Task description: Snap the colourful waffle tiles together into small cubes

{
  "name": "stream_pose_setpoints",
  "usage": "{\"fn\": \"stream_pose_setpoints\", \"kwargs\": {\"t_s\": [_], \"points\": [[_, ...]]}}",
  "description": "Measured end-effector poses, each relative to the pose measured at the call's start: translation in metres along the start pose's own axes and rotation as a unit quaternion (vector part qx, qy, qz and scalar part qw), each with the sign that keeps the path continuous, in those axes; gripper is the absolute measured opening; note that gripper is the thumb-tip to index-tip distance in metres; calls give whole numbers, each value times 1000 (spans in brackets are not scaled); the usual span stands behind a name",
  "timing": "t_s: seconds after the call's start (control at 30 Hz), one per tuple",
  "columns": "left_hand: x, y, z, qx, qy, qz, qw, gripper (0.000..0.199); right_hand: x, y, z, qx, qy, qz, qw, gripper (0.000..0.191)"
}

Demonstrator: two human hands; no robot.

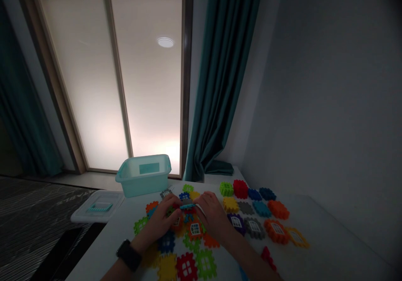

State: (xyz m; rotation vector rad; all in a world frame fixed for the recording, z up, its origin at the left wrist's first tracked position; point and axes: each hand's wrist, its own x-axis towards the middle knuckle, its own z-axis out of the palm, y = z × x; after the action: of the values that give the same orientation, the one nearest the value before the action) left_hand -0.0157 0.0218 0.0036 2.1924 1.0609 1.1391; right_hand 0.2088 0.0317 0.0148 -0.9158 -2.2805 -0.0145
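Observation:
My left hand (163,216) and my right hand (214,217) meet over a spread of toothed plastic building tiles. Between their fingertips is a light-blue tile (187,206), seen nearly edge-on, with a grey piece just behind it; whether the two are joined I cannot tell. Under and around my hands lie loose tiles, among them an orange window tile (195,229), a dark-blue tile (166,242), a yellow tile (167,267), a red window tile (186,266) and a green window tile (206,265). My fingers partly hide several others.
To the right, tiles sit sorted by colour in stacks, such as a red stack (240,189) and an orange stack (278,210). A teal plastic bin (144,189) stands at the table's back left. Its clear lid (94,218) lies at the left edge. A curtain (216,84) hangs behind.

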Motion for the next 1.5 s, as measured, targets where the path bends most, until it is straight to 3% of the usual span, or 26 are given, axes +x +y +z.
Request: {"fn": "stream_pose_setpoints", "kwargs": {"t_s": [0.23,0.33,0.53,0.87,1.5], "points": [[1,-4,-1,11,-4,-9,1000,19,-2,4,8,-61,46,-91,993,19],[0,-8,-1,62,14,4,998,23,-3,5,9,-40,36,-62,997,21],[-5,-21,0,147,58,61,986,43,-6,-1,6,40,-33,10,999,46],[-2,-19,-2,252,71,129,956,49,-3,-7,2,43,-39,-2,998,53],[-2,-12,0,267,104,165,944,48,-3,-6,0,50,-33,2,998,63]]}}
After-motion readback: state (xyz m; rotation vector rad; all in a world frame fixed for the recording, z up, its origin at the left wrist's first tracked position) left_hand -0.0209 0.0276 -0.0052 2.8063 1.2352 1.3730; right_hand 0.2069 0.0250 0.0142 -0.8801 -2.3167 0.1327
